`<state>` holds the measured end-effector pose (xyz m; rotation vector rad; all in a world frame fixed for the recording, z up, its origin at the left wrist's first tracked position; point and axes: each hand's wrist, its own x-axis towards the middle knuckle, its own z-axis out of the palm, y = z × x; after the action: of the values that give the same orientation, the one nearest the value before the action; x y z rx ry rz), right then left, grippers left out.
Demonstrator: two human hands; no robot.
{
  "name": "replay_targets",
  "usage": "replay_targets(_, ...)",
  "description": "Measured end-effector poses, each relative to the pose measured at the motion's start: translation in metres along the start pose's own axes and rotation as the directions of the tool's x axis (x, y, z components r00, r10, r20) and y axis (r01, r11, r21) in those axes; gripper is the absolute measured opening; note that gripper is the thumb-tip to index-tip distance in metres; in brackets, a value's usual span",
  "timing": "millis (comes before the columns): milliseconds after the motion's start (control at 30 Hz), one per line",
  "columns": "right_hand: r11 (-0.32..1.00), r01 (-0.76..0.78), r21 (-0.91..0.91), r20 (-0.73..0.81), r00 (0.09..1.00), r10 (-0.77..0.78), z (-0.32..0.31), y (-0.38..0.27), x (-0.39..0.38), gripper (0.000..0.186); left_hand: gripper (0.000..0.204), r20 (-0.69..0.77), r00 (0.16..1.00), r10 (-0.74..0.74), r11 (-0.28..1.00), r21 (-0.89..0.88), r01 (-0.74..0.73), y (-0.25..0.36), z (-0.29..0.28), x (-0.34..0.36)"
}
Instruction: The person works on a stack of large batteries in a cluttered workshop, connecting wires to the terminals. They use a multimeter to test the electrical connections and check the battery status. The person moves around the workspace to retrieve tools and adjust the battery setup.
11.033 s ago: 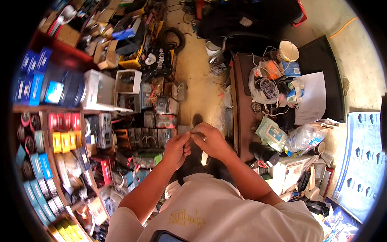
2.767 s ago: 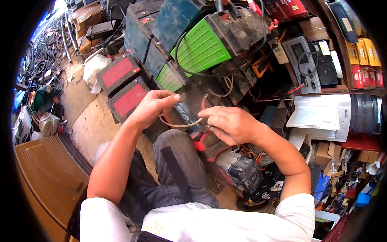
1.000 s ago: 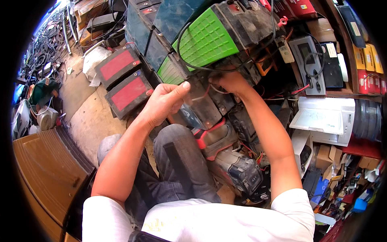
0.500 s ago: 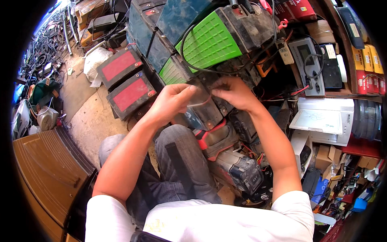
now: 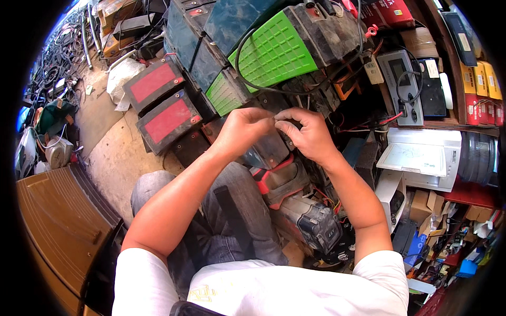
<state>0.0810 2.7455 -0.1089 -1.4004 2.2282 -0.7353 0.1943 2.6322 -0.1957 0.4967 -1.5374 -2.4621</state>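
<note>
My left hand (image 5: pixel 245 129) and my right hand (image 5: pixel 307 132) meet fingertip to fingertip above the batteries. Both pinch; whatever sits between the fingertips is too small and hidden to name. Below the hands lies a dark battery (image 5: pixel 270 151) with terminals on its top. Just beyond them is a large battery with a bright green ribbed panel (image 5: pixel 279 51), a black cable (image 5: pixel 238 63) looping over it. Two dark batteries with red labels (image 5: pixel 167 122) lie to the left. Nearer my knees sits a red-and-black case (image 5: pixel 282 184), beside a dusty black battery pack (image 5: pixel 315 227).
A brown ridged case (image 5: pixel 68 221) stands at the left, near a heap of cables (image 5: pixel 55 68). On the right are a grey meter with a screen (image 5: pixel 401 87), a white machine (image 5: pixel 421 158) and shelves of cluttered parts. Red wires (image 5: pixel 385 122) run beside my right forearm.
My hands have come together; the left moved right, and the gap between them closed. A thin pale strand seen between them before is now hidden.
</note>
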Motion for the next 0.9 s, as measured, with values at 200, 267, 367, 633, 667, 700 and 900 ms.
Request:
replay_targets(200,0.999,0.012,0.051,-0.091,0.996,-0.007,0.004,0.000,-0.006,0.014,0.026,-0.002,1.000,0.018,0.999,-0.034,-0.018,0.001,0.002,-0.004)
replay_targets(267,0.998,0.021,0.058,-0.112,0.994,-0.015,0.005,-0.001,-0.006,0.016,0.026,-0.006,1.000,0.013,0.999,-0.052,-0.013,0.003,0.002,-0.005)
replay_targets(367,0.997,0.018,0.080,-0.117,0.993,-0.009,0.007,0.001,-0.006,0.016,0.026,-0.009,1.000,0.009,0.997,-0.081,-0.009,0.002,0.004,-0.006)
replay_targets(633,0.999,0.046,-0.005,-0.078,0.996,-0.046,0.006,0.000,-0.005,0.015,0.027,0.001,0.999,-0.044,0.996,-0.076,0.044,0.003,0.003,-0.008)
replay_targets(667,0.999,0.039,-0.003,-0.080,0.996,-0.039,0.005,0.000,-0.005,0.016,0.028,0.014,0.998,-0.059,0.995,-0.078,0.060,0.007,0.002,-0.010)
replay_targets(700,0.999,-0.025,0.036,-0.061,0.998,0.027,0.005,0.001,-0.004,0.017,0.028,0.026,0.997,-0.073,0.994,-0.081,0.075,0.009,0.002,-0.012)
replay_targets(900,0.957,-0.253,0.141,0.074,0.967,0.245,0.001,0.009,0.005,0.020,0.032,0.064,0.985,0.161,0.979,0.119,-0.167,-0.009,0.000,-0.010)
